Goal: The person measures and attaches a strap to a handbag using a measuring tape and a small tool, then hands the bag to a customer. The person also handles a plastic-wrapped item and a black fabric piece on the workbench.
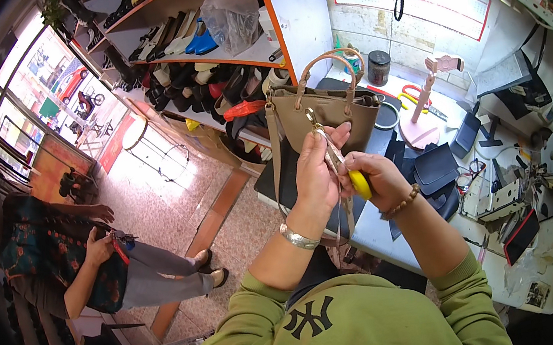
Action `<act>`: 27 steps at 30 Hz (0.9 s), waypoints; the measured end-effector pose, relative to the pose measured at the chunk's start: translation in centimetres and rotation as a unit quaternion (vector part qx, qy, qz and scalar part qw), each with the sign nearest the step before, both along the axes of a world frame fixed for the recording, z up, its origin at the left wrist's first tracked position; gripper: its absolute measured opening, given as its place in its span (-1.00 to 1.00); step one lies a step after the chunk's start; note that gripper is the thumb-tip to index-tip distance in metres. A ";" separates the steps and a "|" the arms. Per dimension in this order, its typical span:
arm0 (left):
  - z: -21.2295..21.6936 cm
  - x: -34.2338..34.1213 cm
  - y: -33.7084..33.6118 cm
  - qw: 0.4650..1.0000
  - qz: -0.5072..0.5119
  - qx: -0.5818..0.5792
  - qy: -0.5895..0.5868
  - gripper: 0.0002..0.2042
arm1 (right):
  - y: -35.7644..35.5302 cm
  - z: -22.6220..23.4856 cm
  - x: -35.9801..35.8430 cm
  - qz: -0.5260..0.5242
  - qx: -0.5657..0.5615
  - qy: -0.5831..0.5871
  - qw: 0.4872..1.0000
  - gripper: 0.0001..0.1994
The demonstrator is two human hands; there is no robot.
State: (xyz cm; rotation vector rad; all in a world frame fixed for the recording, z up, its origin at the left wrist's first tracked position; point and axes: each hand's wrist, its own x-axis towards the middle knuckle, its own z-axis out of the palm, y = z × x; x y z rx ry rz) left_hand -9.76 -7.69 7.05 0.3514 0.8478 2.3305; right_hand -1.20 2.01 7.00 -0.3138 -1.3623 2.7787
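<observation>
The clasp (pixel 312 117) looks shiny metal, the handbag (pixel 291 119) smooth, leather-like.

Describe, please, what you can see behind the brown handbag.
Beyond the brown handbag, a dark jar stands near the wall; whatever lies directly behind the bag's body is covered.

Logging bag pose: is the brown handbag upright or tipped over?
Upright: the brown handbag stands with its top edge uppermost and its looped handle arching above.
</observation>
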 end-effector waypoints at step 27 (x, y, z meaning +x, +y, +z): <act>-3.8 -4.4 -1.2 0.961 -0.203 0.142 -0.124 -0.63 | -1.1 -3.5 -2.7 -0.091 -0.024 -0.020 0.995 -0.85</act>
